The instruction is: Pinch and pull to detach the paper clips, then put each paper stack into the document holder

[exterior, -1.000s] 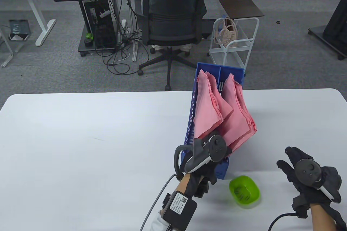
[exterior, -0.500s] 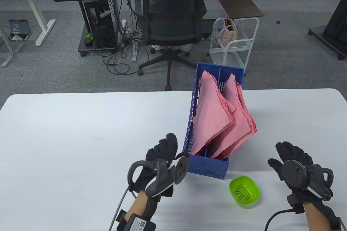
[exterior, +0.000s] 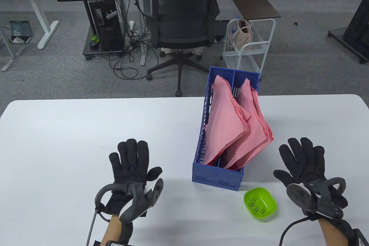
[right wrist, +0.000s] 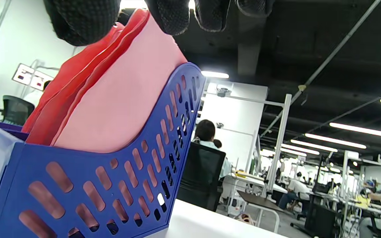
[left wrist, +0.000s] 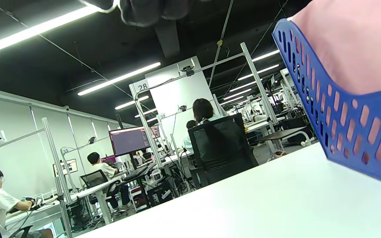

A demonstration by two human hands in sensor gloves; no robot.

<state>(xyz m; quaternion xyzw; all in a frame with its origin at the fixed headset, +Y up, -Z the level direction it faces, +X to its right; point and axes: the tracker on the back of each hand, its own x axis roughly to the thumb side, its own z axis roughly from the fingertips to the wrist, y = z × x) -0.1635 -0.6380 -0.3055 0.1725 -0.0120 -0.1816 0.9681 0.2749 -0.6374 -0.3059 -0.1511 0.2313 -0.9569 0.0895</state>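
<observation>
A blue document holder (exterior: 217,175) stands right of the table's middle, with pink paper stacks (exterior: 227,126) leaning in both of its compartments. Just in front of it to the right sits a small green bowl (exterior: 260,202) with several paper clips (exterior: 256,205) in it. My left hand (exterior: 131,159) lies flat and open on the table left of the holder, holding nothing. On the holder's right, my right hand (exterior: 302,158) lies open too, fingers spread. The left wrist view shows the holder's wall (left wrist: 349,132) and pink paper (left wrist: 352,43); the right wrist view shows the holder (right wrist: 111,185), the paper (right wrist: 117,105) and fingertips (right wrist: 174,16).
The white table (exterior: 72,142) ends at a far edge behind the holder. Beyond it stand an office chair (exterior: 183,21) with a seated person, a white cart (exterior: 248,44) and desks with cables.
My left hand drew back from the holder's front end, moved left and flattened on the table. My right hand turned palm down and spread its fingers. The pink stacks settled in the holder.
</observation>
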